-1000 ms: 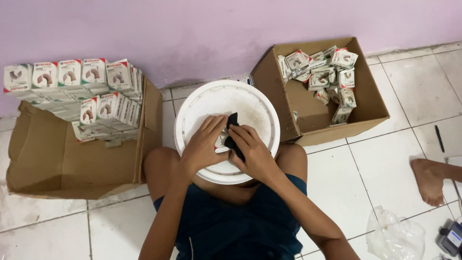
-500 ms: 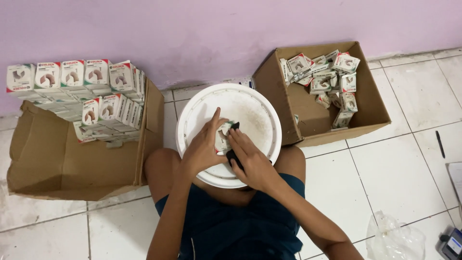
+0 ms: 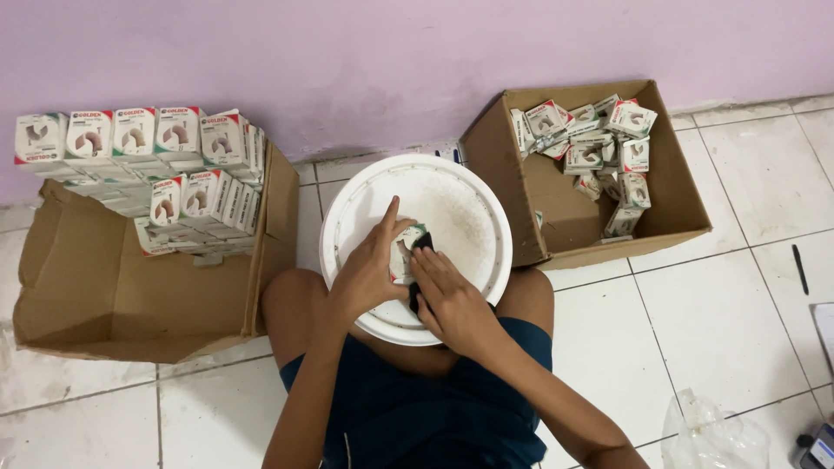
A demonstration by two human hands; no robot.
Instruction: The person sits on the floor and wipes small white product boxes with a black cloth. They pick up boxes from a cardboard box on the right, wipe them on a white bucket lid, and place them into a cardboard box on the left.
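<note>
Head view: we hold a small white carton [image 3: 404, 252] upright on the white bucket lid [image 3: 452, 195], our left hand [image 3: 369, 274] closed round its left side, our right hand [image 3: 447, 300] pressing a black tool [image 3: 420, 260] against its right face, both hands equally close.

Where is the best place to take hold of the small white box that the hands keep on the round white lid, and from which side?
Probably by its two long side faces, from above. The small white box lies flat on the lid, so its sides are free. The left hand already pinches it there; the right hand presses a black piece against it.
</note>
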